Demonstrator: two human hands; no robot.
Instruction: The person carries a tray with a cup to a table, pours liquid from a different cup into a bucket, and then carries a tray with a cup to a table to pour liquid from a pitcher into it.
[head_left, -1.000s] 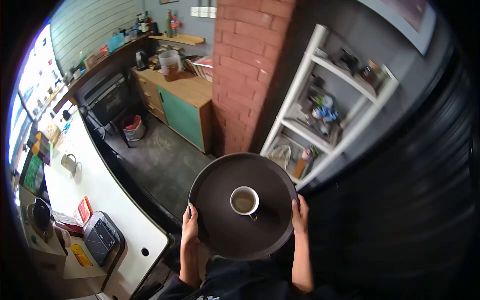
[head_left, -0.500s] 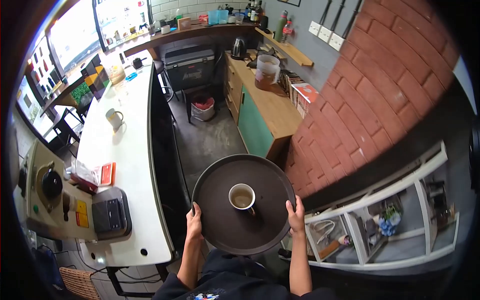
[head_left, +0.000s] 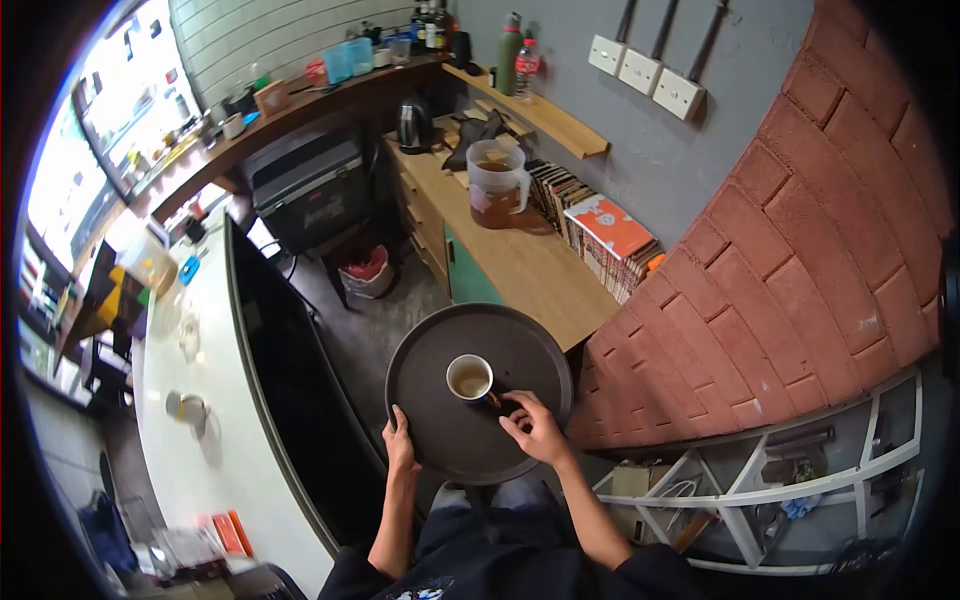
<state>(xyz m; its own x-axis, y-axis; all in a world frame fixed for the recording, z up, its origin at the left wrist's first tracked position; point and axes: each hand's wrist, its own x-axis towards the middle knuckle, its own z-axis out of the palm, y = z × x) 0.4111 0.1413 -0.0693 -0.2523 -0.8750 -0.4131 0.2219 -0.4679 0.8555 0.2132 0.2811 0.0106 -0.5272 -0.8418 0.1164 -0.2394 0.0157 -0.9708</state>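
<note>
A round dark brown tray (head_left: 440, 440) is held level in front of my body. On it stands an upright white cup (head_left: 469, 378) with some liquid inside and its handle toward the lower right. My left hand (head_left: 399, 442) grips the tray's left rim, thumb on top. Over the right part of the tray is my right hand (head_left: 534, 428), its thumb and fingers apart, with the fingertips close beside the cup handle. Whether they touch the handle is hard to tell.
Ahead stands a wooden cabinet (head_left: 545, 265) bearing a pitcher (head_left: 497, 185), books (head_left: 590, 235) and a kettle (head_left: 414, 126). A white counter (head_left: 215, 450) with a mug (head_left: 187, 407) runs along the left. To the right are a brick wall (head_left: 740, 300) and a white shelf frame (head_left: 742, 530).
My right hand has let go of the tray's right rim and moved inward to the cup handle. The view has turned to the right and come nearer the wooden cabinet.
</note>
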